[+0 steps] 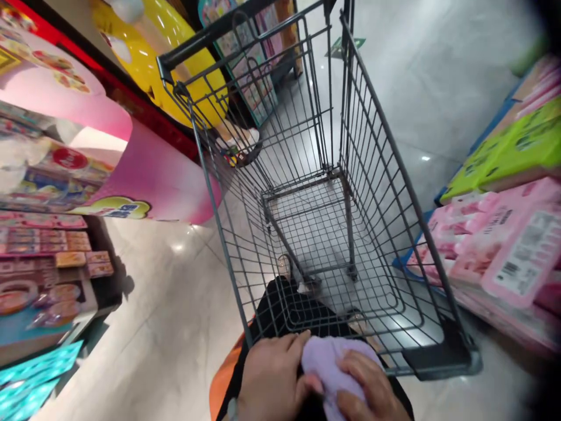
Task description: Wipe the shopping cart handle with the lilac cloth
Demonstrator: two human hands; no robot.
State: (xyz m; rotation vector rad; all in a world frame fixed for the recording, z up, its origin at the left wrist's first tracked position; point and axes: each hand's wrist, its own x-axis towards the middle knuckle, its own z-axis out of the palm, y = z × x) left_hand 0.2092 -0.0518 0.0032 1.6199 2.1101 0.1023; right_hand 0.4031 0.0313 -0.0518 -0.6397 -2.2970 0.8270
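A soft, pale purple thing (335,365), perhaps a folded cloth, lies between my hands at the near edge of the shopping cart (397,158). Its exact kind does not show. My right hand (370,389) is closed on it, with bent fingers pressed into its surface. From the other side my left hand (276,368) closes against it, the thumb touching its lower left edge. Both hands hide most of the cart's near rim around the purple thing. The cart is a dark wire one, and its basket holds nothing that I can see.
On the right, pink packs (495,245) and green packs (517,140) are stacked beside the cart. A pink display stand (175,169) and shelves of boxed goods (48,240) stand on the left. Past the cart's far left corner is a large yellow figure (197,76).
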